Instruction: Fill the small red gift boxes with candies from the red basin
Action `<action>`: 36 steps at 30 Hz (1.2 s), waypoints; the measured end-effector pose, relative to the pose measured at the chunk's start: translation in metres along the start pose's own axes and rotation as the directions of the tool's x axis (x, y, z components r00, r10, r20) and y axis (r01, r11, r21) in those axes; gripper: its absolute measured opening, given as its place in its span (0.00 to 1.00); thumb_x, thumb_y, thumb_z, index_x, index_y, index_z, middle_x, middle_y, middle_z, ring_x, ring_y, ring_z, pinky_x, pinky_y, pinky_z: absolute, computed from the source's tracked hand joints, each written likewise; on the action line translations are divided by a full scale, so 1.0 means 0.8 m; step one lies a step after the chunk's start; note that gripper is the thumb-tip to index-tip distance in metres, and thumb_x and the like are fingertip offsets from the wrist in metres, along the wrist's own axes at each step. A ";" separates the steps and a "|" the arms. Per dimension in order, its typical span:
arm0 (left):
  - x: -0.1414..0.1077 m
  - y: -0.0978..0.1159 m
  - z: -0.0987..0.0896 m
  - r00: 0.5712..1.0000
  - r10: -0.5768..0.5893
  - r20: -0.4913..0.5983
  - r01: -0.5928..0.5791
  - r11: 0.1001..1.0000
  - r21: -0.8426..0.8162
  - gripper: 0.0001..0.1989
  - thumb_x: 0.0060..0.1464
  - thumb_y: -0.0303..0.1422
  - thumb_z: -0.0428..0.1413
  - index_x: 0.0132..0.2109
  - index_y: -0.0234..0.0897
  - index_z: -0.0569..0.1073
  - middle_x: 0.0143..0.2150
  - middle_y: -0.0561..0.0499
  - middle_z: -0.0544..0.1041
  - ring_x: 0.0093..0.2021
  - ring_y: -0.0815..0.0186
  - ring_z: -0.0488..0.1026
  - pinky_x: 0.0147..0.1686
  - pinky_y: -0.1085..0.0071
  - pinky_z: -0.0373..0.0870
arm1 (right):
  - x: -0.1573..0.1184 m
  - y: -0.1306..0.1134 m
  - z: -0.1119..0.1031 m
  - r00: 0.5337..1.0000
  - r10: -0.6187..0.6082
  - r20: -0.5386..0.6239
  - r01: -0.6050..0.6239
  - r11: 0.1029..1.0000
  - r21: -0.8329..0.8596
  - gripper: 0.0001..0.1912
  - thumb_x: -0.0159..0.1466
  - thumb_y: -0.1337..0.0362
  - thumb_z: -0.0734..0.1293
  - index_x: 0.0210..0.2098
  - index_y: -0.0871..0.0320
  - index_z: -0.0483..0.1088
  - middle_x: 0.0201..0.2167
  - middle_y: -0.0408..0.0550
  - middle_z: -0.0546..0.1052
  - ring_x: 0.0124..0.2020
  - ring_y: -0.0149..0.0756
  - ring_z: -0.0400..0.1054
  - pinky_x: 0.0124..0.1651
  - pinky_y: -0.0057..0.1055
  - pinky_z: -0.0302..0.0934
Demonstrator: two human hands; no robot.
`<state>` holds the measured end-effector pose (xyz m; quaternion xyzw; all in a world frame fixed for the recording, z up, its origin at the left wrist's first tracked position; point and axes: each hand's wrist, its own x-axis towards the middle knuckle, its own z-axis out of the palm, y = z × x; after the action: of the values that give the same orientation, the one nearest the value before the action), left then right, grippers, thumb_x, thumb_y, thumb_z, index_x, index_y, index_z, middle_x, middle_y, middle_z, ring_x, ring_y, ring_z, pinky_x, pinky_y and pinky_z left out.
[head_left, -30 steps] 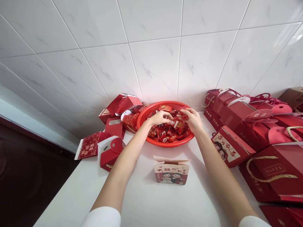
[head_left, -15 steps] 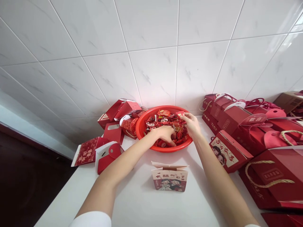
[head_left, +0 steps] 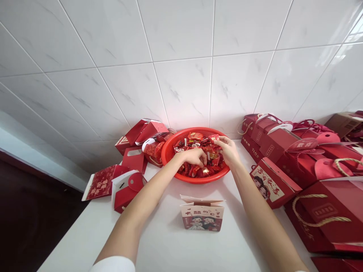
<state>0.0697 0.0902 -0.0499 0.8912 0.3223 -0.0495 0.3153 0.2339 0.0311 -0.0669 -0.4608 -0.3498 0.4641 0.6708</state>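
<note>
A red plastic basket (head_left: 195, 180) full of wrapped candies (head_left: 195, 136) stands against the wall. Inside it my left hand (head_left: 195, 156) reaches down with curled fingers among the wrappers; what they close on, if anything, is hidden. Over the basket's right side, my right hand (head_left: 228, 149) pinches a red-wrapped candy (head_left: 214, 138) between thumb and fingers. Between my forearms, in front of the basket, a small gift box (head_left: 202, 218) with a cartoon couple stands upright, its top flaps apart.
On the left, several red gift boxes (head_left: 103, 182) lie loosely beside the basket, some at the table's edge. Stacked red boxes with rope handles (head_left: 326, 207) fill the right side. A tiled wall (head_left: 181, 90) rises directly behind the white table (head_left: 170, 249).
My left hand has lifted slightly and its fingers have drawn together, uncovering candies at the basket's front. My right hand stays at the basket's right side with the candy.
</note>
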 end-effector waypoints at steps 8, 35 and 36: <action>-0.007 -0.029 -0.015 0.975 0.004 -0.221 -0.041 0.985 -0.166 0.09 0.47 0.22 0.58 0.35 0.33 0.81 0.36 0.49 0.83 0.37 0.63 0.78 0.41 0.71 0.72 | -0.005 -0.004 0.004 1.000 0.014 -0.025 -0.015 1.000 -0.023 0.18 0.43 0.58 0.76 0.32 0.57 0.72 0.30 0.43 0.78 0.33 0.35 0.72 0.32 0.28 0.63; -0.003 -0.015 -0.010 0.869 0.101 -0.484 -0.297 0.889 -0.349 0.11 0.55 0.34 0.59 0.42 0.32 0.79 0.38 0.48 0.81 0.34 0.65 0.77 0.40 0.68 0.72 | -0.008 -0.012 0.006 0.994 0.092 0.050 -0.094 0.995 0.043 0.17 0.43 0.68 0.75 0.31 0.56 0.66 0.28 0.43 0.78 0.28 0.36 0.76 0.28 0.31 0.73; -0.003 -0.014 -0.008 0.910 0.118 -0.398 -0.248 0.923 -0.295 0.08 0.52 0.31 0.60 0.39 0.33 0.80 0.35 0.49 0.82 0.34 0.64 0.77 0.40 0.69 0.72 | -0.007 -0.012 0.005 0.995 0.089 0.045 -0.091 0.995 0.048 0.17 0.44 0.69 0.74 0.30 0.55 0.65 0.27 0.43 0.77 0.28 0.36 0.76 0.28 0.31 0.73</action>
<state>0.0601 0.0996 -0.0500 0.8430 0.2936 0.2070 0.4004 0.2309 0.0256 -0.0570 -0.4492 -0.3312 0.5121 0.6529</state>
